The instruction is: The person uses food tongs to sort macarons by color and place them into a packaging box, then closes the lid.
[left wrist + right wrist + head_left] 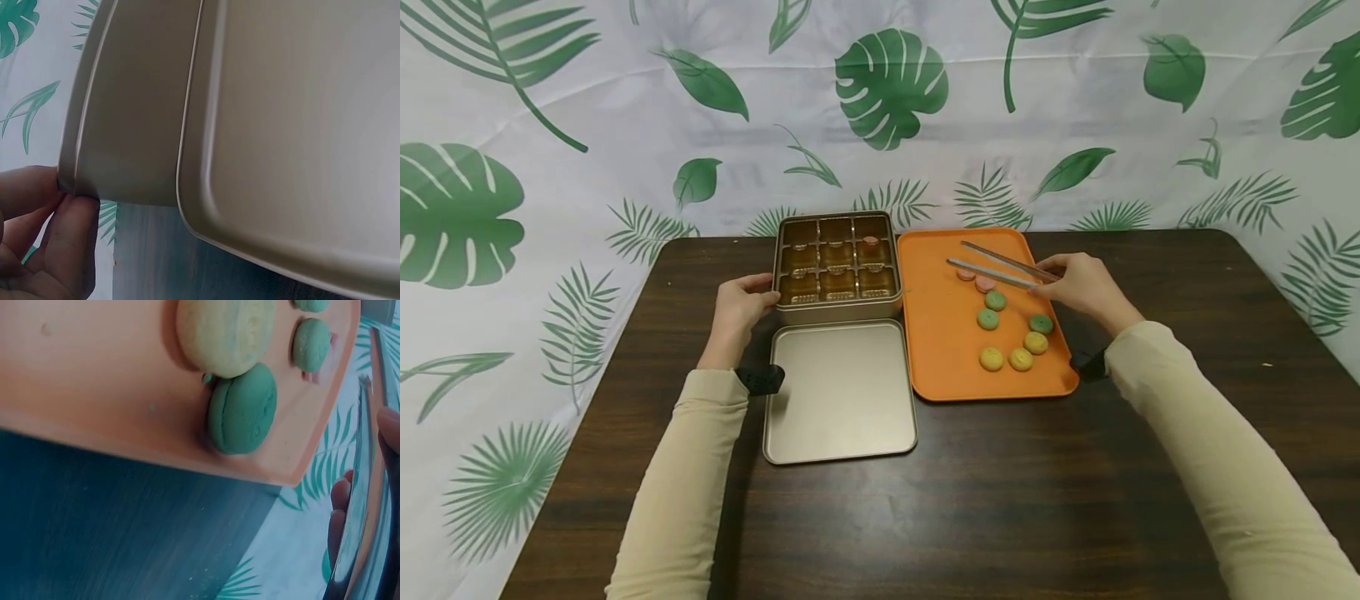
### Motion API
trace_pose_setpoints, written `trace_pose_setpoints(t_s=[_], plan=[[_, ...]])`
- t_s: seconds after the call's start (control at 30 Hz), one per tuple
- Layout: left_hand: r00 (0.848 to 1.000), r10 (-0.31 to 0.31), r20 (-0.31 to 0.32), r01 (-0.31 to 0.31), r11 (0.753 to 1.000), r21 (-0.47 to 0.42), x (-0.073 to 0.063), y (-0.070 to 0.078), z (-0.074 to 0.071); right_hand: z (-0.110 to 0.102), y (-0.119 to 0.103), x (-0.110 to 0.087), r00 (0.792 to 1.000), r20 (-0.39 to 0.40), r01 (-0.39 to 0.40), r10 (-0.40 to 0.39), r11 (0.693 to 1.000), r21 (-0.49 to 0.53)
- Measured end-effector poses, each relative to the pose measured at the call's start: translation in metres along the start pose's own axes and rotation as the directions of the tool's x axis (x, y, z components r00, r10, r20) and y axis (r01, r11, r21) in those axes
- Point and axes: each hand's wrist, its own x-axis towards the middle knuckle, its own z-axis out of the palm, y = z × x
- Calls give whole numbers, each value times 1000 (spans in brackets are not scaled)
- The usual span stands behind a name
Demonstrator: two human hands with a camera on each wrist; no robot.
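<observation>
My left hand point(741, 312) pinches the near left corner of a metal tin point(838, 312). In the left wrist view, its thumb and fingers meet on the tin's rim point(87, 112). A brown plastic insert point(838, 284) divides the tin into several compartments, and a pink macaron point(870, 241) sits in the far right part. My right hand point(1086, 287) holds metal tongs point(1000, 265), their arms spread apart above an orange tray point(947, 350). Under the tips lie pink macarons point(985, 284). Green macarons point(988, 319) and yellow macarons point(991, 359) are spread nearer the front.
The tin's flat lid point(842, 392) lies on the dark wooden table point(1000, 500), just in front of the tin. The tray stands close against the tin's right side. A leaf-patterned cloth point(760, 125) hangs behind the table.
</observation>
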Motion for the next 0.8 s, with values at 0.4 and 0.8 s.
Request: trace_pose_setpoints(t_s=[0.4, 0.8], plan=[[1000, -10, 7, 10, 1000, 3, 1, 1, -1, -3, 6, -2, 1000, 21, 10, -9, 997, -81], [1000, -13, 10, 13, 1000, 9, -2, 2, -2, -5, 7, -3, 999, 9, 41, -40, 988, -152]])
